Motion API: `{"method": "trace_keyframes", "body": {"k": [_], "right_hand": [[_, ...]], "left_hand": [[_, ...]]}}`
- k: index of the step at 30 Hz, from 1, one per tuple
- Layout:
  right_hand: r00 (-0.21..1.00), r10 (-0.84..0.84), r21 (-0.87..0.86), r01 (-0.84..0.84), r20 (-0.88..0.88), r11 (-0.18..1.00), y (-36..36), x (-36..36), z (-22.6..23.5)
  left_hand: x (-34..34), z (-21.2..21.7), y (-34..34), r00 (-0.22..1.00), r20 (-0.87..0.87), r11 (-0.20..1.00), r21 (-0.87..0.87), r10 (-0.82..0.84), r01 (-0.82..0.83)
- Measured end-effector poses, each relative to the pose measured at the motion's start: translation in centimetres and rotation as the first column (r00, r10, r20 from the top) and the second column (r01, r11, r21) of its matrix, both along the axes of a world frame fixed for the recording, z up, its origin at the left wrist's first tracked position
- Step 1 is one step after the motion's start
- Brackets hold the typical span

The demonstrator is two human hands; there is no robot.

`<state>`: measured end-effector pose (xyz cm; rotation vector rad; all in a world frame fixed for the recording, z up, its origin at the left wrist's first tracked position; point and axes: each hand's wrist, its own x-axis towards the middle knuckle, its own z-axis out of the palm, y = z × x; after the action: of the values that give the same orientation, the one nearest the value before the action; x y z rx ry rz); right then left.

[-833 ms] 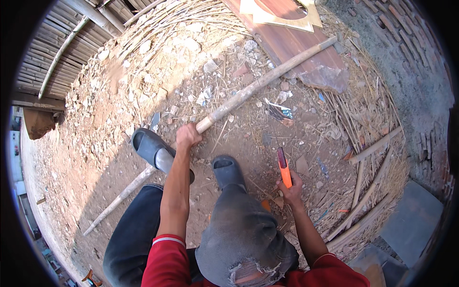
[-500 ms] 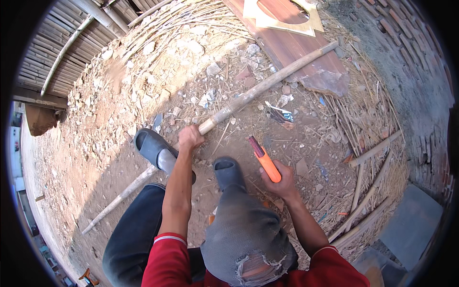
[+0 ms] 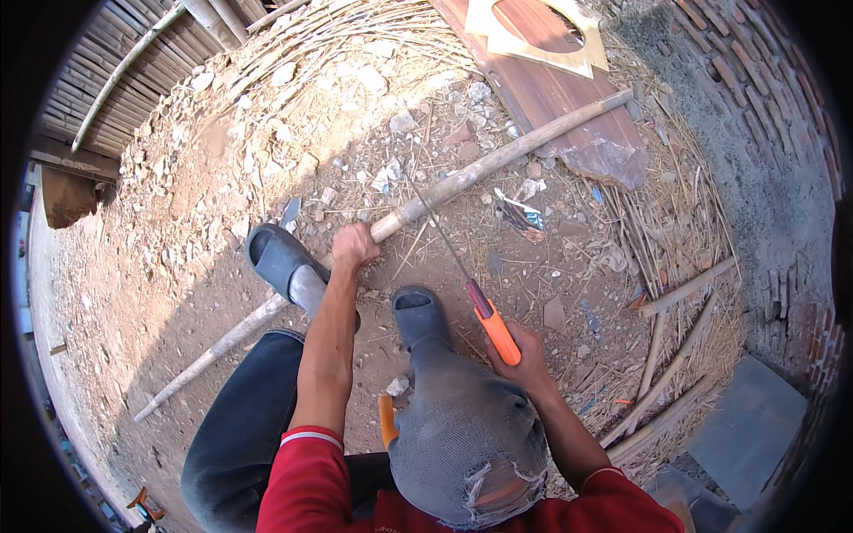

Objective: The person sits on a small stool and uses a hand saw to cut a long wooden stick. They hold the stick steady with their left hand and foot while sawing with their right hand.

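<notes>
My left hand (image 3: 357, 244) is closed around a long bamboo pole (image 3: 489, 167) that slants from lower left to upper right over the ground. My right hand (image 3: 522, 357) grips the orange handle of a hand saw (image 3: 499, 330). Seen nearly edge-on, the saw's thin blade runs up and left from the handle and crosses the pole a little right of my left hand. Whether its teeth touch the bamboo I cannot tell. My left foot, in a grey slipper (image 3: 274, 253), is beside the pole; the other slipper (image 3: 418, 315) is between my hands.
A reddish-brown board (image 3: 604, 133) lies under the pole's far end, with a pale cut-out panel (image 3: 577, 60) on top. Rubble and straw cover the dirt. Several sticks (image 3: 680, 351) and a brick wall (image 3: 755, 115) stand to the right, a bamboo fence (image 3: 107, 62) at upper left.
The saw's handle and my right hand have shifted slightly down and right. Its blade, not discernible before, now shows across the pole. My left hand keeps its hold.
</notes>
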<state>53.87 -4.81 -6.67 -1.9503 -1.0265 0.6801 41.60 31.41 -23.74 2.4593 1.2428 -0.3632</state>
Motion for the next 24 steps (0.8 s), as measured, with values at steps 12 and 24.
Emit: {"method": "trace_keyframes", "body": {"k": [12, 24], "right_hand": [[0.979, -0.189, 0.01, 0.19, -0.077, 0.982, 10.6, 3.8, -4.8], [0.967, -0.214, 0.081, 0.226, -0.139, 0.971, 4.3, 1.1, -13.1]], "left_hand": [[-0.6, -3.9, -2.8, 0.993, 0.105, 0.995, 0.086, -0.055, 0.046], [-1.3, -2.3, -4.0, 1.0, 0.003, 0.995, 0.093, -0.024, 0.023]]}}
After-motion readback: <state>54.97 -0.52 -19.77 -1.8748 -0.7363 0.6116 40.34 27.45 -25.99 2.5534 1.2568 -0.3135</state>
